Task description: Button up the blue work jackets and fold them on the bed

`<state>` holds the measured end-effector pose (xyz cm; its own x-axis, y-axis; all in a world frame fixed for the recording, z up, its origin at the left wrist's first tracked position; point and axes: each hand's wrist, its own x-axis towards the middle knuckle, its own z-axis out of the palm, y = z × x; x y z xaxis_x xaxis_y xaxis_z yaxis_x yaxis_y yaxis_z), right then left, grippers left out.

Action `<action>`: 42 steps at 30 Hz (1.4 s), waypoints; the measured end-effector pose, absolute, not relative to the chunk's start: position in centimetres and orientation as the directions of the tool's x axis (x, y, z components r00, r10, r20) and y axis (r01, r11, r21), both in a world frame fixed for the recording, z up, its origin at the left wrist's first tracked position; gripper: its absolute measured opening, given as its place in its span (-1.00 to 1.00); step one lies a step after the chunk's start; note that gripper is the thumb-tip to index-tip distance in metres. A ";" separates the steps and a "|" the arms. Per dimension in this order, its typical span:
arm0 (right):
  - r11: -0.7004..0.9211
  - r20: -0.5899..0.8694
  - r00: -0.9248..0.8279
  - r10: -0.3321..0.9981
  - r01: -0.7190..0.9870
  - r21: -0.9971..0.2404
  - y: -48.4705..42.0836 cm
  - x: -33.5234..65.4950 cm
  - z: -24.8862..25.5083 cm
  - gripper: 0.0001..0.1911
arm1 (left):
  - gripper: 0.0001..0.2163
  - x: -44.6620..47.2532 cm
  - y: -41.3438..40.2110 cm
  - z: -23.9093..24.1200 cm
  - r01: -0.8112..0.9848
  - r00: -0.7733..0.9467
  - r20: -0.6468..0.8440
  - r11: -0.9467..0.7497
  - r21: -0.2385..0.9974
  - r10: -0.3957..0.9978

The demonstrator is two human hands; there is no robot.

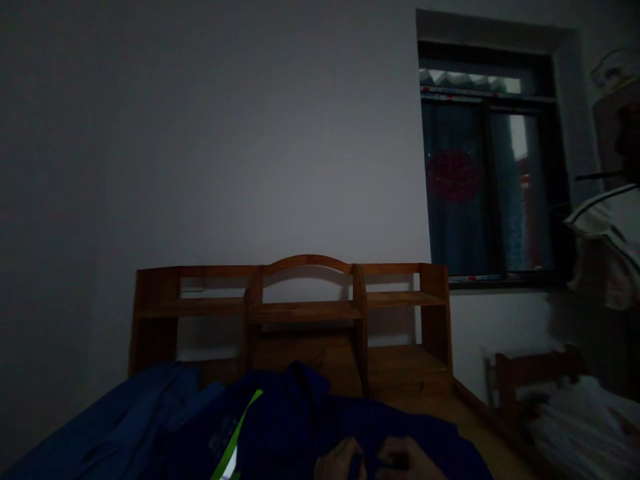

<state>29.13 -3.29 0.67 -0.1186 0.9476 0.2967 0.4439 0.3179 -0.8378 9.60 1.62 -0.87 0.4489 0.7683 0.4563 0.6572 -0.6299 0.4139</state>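
A dark blue garment (300, 420) with a green and white stripe (235, 433) lies spread on a wooden desk (470, 413). At the bottom edge of the view my left hand (340, 461) and my right hand (407, 460) rest close together on the fabric. Both have their fingers curled into the cloth, pinching a fold between them. Only the tops of the hands show; the room is very dim.
A wooden shelf unit (300, 310) stands at the back of the desk against a bare wall. A lighter blue cloth (115, 427) lies at the left. A dark window (493, 187) is at the right, with hanging clothes (607, 247) and a wooden chair (535, 377) beside it.
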 end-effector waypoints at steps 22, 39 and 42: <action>0.499 0.526 -0.175 0.832 0.651 -0.573 -4.6 27.3 2.3 -0.87 | -0.85 8.2 -1.4 2.0 0.369 0.521 0.505 -0.715 0.593 0.688; 0.461 0.531 -0.165 0.831 0.738 -0.493 -4.8 27.5 1.6 -0.74 | -0.80 8.9 -2.2 1.9 0.354 0.421 0.519 -0.661 0.661 0.744; 0.462 0.540 -0.159 0.826 0.739 -0.490 -4.8 27.5 1.5 -0.73 | -0.79 8.9 -2.0 1.8 0.331 0.427 0.516 -0.660 0.675 0.742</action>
<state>27.52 -4.77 1.54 -0.1588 0.8264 0.5402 0.7393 0.4622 -0.4897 8.90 -2.00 1.76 0.4275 0.7423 0.5160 0.3310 -0.6597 0.6747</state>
